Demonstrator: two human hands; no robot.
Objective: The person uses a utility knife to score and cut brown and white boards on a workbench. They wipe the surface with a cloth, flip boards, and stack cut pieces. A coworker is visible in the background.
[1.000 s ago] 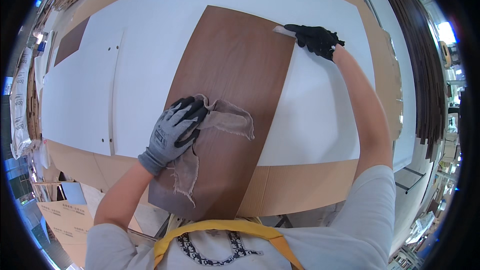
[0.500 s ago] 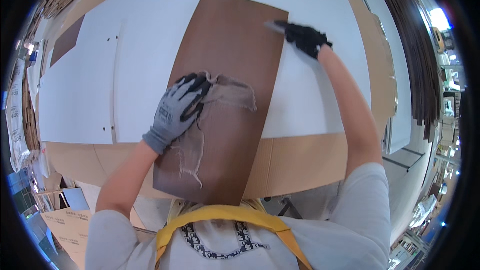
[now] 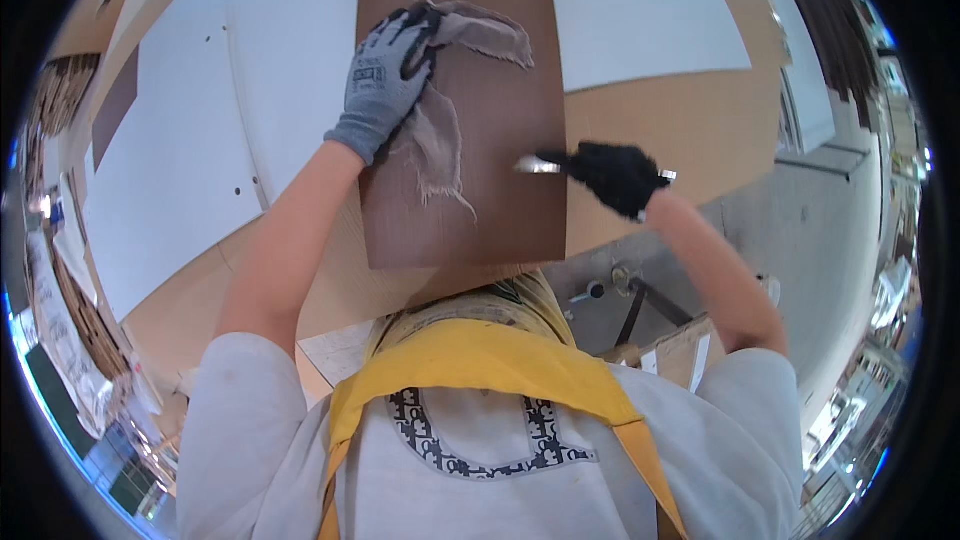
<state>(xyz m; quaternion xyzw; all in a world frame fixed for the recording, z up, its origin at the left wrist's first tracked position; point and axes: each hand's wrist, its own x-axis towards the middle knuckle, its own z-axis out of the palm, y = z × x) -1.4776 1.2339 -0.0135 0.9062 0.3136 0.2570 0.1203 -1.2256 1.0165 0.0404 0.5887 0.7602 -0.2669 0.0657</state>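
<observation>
"Straps (image 3: 480,345) in yellow are lying across the pale shirt (image 3: 480,500); what is showing just beyond them?"

"The brown panel (image 3: 500,120); its near end is facing the person's waist, and its length is running away up the middle."

"And the hands?"

"The right hand (image 3: 612,175), black-gloved, is gripping a small bright tool (image 3: 540,166), fingers folded round it; the tool, too blurred to name, is pointing left over the panel's right-hand part, and contact cannot be told; farther up, the left hand (image 3: 385,80), in grey and black, is resting near the panel's left edge, fingers together and half bent over a greyish cloth (image 3: 437,140); whether it is grasping or only pressing cannot be told."

"Farther still?"

"Cardboard (image 3: 690,130) is bordering a white board (image 3: 650,10), both reaching under the panel; dark strips (image 3: 825,15) are lying stacked at upper right."
</observation>
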